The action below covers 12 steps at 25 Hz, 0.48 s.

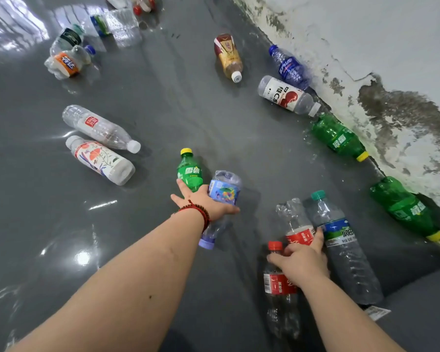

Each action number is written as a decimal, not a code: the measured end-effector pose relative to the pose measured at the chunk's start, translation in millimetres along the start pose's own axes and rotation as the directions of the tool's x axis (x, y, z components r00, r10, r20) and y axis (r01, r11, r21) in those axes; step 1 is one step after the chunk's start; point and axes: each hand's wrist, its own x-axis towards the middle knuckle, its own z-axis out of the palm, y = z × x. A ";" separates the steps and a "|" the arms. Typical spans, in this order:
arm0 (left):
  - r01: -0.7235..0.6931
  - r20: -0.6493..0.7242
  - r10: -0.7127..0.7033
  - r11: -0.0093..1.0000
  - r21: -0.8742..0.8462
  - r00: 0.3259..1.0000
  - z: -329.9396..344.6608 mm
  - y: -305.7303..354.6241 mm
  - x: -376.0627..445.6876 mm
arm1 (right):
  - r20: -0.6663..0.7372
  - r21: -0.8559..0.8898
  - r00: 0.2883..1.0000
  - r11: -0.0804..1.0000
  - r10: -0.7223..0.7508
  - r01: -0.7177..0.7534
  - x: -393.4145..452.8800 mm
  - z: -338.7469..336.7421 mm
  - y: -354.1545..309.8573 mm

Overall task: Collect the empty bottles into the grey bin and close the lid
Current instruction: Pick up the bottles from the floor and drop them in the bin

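Note:
My left hand (pixel 203 201), with a red bead bracelet at the wrist, holds a small green bottle with a yellow cap (pixel 188 171) and a clear bottle with a blue label and lilac cap (pixel 222 191) together above the floor. My right hand (pixel 300 262) grips several bottles: two clear cola bottles with red labels (pixel 280 285) (pixel 296 224) and a tall clear water bottle with a teal cap (pixel 341 247). The grey bin is not in view.
Many empty bottles lie on the glossy grey floor (pixel 188 110): two clear ones at left (pixel 99 128), a brown one (pixel 228 55), a blue one (pixel 288 66), a white-labelled one (pixel 287 95) and two green ones (pixel 338 137) (pixel 407 208) along the peeling wall (pixel 366 47), more at the far left (pixel 69 57).

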 end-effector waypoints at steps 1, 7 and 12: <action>0.016 0.014 -0.016 1.000 -0.013 1.000 -0.5 0.2 4.3 | -0.007 0.001 1.000 1.000 -0.014 0.014 -1.2 1.0 2.1; 0.016 0.073 -0.016 1.000 -0.002 0.997 2.2 -11.2 1.3 | -0.038 -0.068 0.998 0.997 -0.048 0.046 2.7 -1.6 1.8; -0.020 0.080 0.003 0.977 0.211 0.997 8.2 -47.8 -44.5 | 0.008 -0.005 0.997 0.997 -0.083 0.083 -15.7 -1.5 -9.5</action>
